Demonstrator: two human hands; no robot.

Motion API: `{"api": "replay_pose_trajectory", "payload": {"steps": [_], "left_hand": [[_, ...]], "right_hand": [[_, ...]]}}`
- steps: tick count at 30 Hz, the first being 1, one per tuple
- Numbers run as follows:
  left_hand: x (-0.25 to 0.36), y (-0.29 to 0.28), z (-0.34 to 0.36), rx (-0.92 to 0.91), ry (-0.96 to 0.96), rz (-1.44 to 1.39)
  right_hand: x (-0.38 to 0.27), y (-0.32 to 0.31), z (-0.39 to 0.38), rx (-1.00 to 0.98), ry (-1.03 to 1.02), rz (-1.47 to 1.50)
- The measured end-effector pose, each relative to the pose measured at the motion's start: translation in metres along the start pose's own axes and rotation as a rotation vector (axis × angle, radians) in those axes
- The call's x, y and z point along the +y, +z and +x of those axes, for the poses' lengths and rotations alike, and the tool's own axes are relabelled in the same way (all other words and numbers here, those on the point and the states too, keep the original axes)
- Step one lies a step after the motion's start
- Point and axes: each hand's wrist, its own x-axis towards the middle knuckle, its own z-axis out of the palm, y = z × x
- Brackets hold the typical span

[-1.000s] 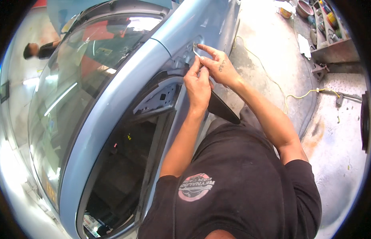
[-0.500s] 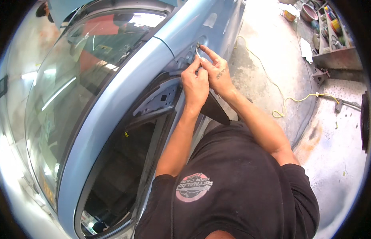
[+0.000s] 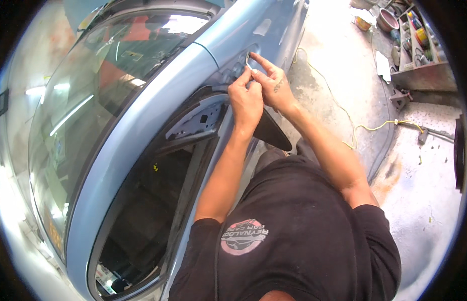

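Observation:
A thin, pale, curved strip (image 3: 247, 62) lies against the light blue fender (image 3: 206, 37) of a car, by a small dark spot in a shallow recess. Its exact kind is too small to tell. My left hand (image 3: 246, 103) pinches the strip's lower end between thumb and curled fingers. Beside it, my right hand (image 3: 275, 89) has its index fingertip stretched onto the strip's upper end, while its thumb rests near the left fingertips. Below my hands a dark pointed panel (image 3: 273, 133) sticks out from the car's side.
The windshield (image 3: 88, 105) and dark side window opening (image 3: 148, 215) are at the left. A yellow cord (image 3: 376, 125) crosses the concrete floor on the right. Beyond it stands a shelf (image 3: 424, 76) with cans and tools, a jack stand (image 3: 400, 99) and a maroon bowl (image 3: 387, 20).
The view has shifted slightly. My hands hold nearly the same pose on the strip, with the right index finger still at its upper end.

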Motion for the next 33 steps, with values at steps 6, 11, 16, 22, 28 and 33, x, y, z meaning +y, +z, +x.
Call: {"api": "replay_pose_trajectory", "payload": {"steps": [6, 11, 16, 22, 28, 33], "left_hand": [[0.003, -0.007, 0.003, -0.049, 0.033, 0.075], [0.004, -0.008, -0.001, -0.077, -0.006, -0.053], [0.015, -0.017, -0.029, -0.068, -0.139, -0.237], [0.021, -0.024, -0.045, 0.020, -0.171, -0.194], [0.018, 0.016, -0.021, 0.286, -0.070, 0.003], [0.014, 0.045, 0.015, 0.537, -0.099, 0.390]], "right_hand": [[0.020, 0.007, -0.001, 0.006, 0.010, 0.260], [0.016, 0.006, -0.004, 0.031, -0.017, 0.188], [0.005, -0.002, -0.010, 0.017, -0.029, -0.061], [-0.042, -0.044, -0.070, -0.045, -0.012, -0.456], [-0.068, -0.102, -0.009, -0.104, 0.044, -0.377], [-0.082, -0.148, -0.003, -0.333, 0.136, -0.435]]}}
